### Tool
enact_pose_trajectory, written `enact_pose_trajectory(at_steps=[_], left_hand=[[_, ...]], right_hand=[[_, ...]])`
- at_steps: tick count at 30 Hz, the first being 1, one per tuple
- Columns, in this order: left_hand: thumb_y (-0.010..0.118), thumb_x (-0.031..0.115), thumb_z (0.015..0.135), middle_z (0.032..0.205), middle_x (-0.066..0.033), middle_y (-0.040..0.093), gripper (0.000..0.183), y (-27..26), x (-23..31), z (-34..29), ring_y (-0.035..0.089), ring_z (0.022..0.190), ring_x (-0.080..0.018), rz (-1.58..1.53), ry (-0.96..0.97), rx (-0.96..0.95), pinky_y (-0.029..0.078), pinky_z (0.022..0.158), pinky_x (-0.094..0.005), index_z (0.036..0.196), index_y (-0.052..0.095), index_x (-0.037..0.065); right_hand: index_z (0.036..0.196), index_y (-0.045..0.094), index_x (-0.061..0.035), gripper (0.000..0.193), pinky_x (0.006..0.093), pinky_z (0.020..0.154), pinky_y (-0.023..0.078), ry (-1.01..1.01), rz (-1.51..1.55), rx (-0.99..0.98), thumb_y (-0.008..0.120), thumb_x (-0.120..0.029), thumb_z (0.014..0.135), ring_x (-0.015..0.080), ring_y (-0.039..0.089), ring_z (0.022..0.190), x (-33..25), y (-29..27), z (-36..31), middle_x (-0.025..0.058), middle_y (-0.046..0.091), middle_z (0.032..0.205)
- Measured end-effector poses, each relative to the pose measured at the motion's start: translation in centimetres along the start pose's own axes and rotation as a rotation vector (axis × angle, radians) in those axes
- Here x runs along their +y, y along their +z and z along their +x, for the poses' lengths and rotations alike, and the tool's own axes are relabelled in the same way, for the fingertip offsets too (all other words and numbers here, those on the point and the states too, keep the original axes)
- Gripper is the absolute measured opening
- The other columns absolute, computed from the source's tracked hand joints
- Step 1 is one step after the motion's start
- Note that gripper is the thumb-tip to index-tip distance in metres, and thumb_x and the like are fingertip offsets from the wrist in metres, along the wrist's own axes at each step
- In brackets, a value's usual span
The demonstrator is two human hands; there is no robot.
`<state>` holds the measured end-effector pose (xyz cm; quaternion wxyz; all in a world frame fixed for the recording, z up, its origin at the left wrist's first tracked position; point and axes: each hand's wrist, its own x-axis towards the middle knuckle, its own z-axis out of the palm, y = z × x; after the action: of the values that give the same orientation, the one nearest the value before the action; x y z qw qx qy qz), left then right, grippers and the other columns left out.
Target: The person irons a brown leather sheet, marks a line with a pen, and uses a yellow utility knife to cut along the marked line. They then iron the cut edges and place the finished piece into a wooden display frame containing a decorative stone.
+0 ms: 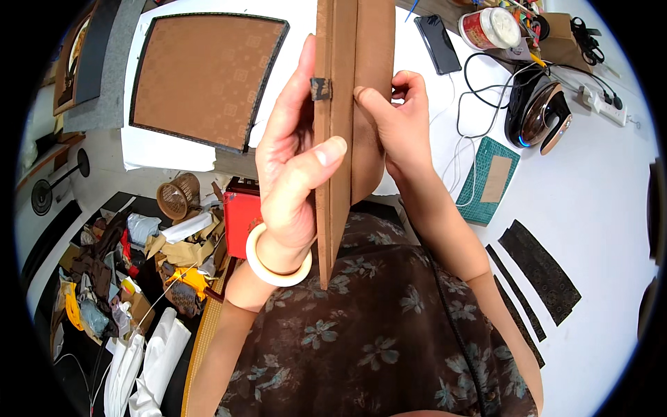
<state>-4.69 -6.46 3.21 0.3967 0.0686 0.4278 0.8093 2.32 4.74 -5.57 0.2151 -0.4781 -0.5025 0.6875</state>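
Held upright on edge before me is a flat, layered brown piece (pixel 335 153), which looks like part of a bag in soft brown material. A small dark patterned tab (pixel 320 88) wraps its near edge. My left hand (pixel 288 163) grips it from the left, with the thumb laid across the edge and the fingers along the far side. On the right side, my right hand (pixel 404 125) pinches the bulging brown panel (pixel 374 62) between thumb and curled fingers; part of those fingers is hidden. A flat brown panel with black edging (pixel 201 76) lies beyond my left hand.
A phone (pixel 439 45), a white-lidded jar (pixel 497 28) and an iron (pixel 545 115) with looping cords stand right on the white table. Nearer are a green cutting mat (pixel 501 156) and dark patterned strips (pixel 538 271). Fabric scraps (pixel 139 257) and a wicker basket (pixel 178 196) lie lower left.
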Motion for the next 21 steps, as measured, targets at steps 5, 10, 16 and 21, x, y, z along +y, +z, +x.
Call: enact_pose_trajectory(at_steps=[5,10,16,21], left_hand=[[0.057,0.011,0.086,0.158,-0.0192,0.041,0.081,-0.3,-0.1,0.3,0.042,0.144,-0.0265,0.004,0.017,-0.017,0.029,0.121,-0.0390,0.160,0.028,-0.003],[0.055,0.008,0.085,0.158,-0.0190,0.040,0.081,-0.3,0.0,0.1,0.042,0.144,-0.0264,-0.021,0.003,-0.014,0.029,0.121,-0.0389,0.160,0.028,-0.003],[0.053,0.005,0.084,0.158,-0.0190,0.040,0.080,-0.4,0.1,0.1,0.043,0.144,-0.0262,-0.032,-0.010,-0.068,0.030,0.121,-0.0388,0.160,0.028,-0.002],[0.052,0.005,0.084,0.158,-0.0198,0.041,0.080,0.0,-0.1,0.0,0.044,0.143,-0.0266,-0.017,-0.001,0.009,0.031,0.121,-0.0397,0.160,0.027,-0.002]], right_hand=[[0.108,0.042,-0.0047,0.043,0.0278,0.072,0.054,0.075,0.023,-0.005,0.076,-0.003,0.083,0.0136,0.060,0.084,-0.4,-0.4,-1.2,0.0086,0.053,0.099],[0.115,0.037,-0.0040,0.056,0.0305,0.085,0.051,0.105,0.113,0.009,0.077,-0.006,0.076,0.0173,0.053,0.103,-1.4,0.5,0.3,0.0112,0.048,0.111],[0.137,0.029,0.0001,0.076,0.0411,0.098,0.049,-0.043,-0.068,0.024,0.078,-0.010,0.079,0.0265,0.047,0.127,-0.7,-0.1,-2.1,0.0208,0.037,0.139],[0.137,0.028,0.0015,0.075,0.0387,0.105,0.045,0.032,0.077,-0.018,0.075,-0.008,0.080,0.0280,0.049,0.127,-3.6,1.1,1.3,0.0209,0.037,0.142]])
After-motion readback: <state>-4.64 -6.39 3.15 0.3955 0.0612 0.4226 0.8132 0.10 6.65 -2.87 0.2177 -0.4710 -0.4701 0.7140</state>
